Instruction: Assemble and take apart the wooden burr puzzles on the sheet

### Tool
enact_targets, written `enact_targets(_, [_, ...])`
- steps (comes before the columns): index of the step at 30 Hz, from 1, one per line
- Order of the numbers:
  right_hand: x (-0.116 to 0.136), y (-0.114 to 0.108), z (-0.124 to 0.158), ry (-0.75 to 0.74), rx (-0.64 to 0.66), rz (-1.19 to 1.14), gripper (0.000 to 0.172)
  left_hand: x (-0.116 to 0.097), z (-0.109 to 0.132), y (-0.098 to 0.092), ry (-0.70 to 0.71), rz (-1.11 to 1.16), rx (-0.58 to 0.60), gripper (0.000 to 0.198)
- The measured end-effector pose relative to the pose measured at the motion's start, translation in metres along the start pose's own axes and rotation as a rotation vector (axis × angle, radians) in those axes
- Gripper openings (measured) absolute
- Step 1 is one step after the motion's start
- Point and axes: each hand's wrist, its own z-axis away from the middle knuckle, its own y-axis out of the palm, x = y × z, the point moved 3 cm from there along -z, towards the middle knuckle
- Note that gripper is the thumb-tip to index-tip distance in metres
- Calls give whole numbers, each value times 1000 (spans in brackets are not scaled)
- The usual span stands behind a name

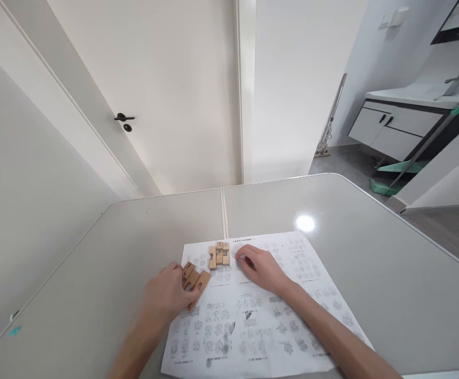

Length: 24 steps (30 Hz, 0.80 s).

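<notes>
A printed instruction sheet (277,310) with many small diagrams lies on the grey table (371,263). Near its top edge sits a small cluster of interlocked wooden puzzle pieces (219,255). My right hand (261,269) rests on the sheet just right of that cluster, fingers curled and fingertips near it, not clearly gripping it. My left hand (168,295) lies at the sheet's left edge, its fingers on several loose wooden bars (195,281) lying side by side.
A seam runs down the table's middle. Behind it stand a white door with a black handle (123,118) and a white wall. At the right are a vanity cabinet (391,129) and a green-headed mop (395,176) on the floor.
</notes>
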Motion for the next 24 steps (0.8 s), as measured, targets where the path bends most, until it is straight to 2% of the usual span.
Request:
enact_targets(5, [-1,1,1,0,-2,10,20,-8,30,10,54,10,-13,23])
enact_targets(10, [-4,1,2,6,1,-5,20,-22,43,25,213,103,-100,14])
enact_targets(15, [-1,-3,2,40,76,-95,17,-31,50,34,340,251,-140,30])
enact_targets(20, [20,-1,6,-44,255,-238,12,-21,54,38,310,346,-182,23])
enact_targets(24, [38,6,12,-221,315,-177,27,-9,53,44,271,318,-210,16])
